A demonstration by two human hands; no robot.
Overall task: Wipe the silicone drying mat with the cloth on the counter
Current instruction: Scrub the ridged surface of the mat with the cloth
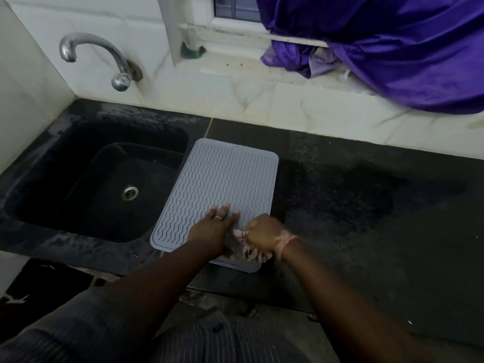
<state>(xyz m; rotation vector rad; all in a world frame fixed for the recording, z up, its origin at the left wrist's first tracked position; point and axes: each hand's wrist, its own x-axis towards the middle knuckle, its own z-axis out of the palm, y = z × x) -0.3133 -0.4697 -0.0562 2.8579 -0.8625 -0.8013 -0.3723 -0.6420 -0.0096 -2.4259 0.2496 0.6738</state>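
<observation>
Grey wavy-ribbed mat (222, 184) flat on dark counter (353, 205), centre of frame, just right of black sink (99, 179), near edge close to counter front. Left hand (213, 226) low centre, fingers spread, pressed flat on mat's near part. Right hand (262, 237) just beside it, curled round a bunched cloth (242, 247) on mat's near right corner. Tap (91, 56) upper left; purple fabric (392, 48) upper right by window.
</observation>
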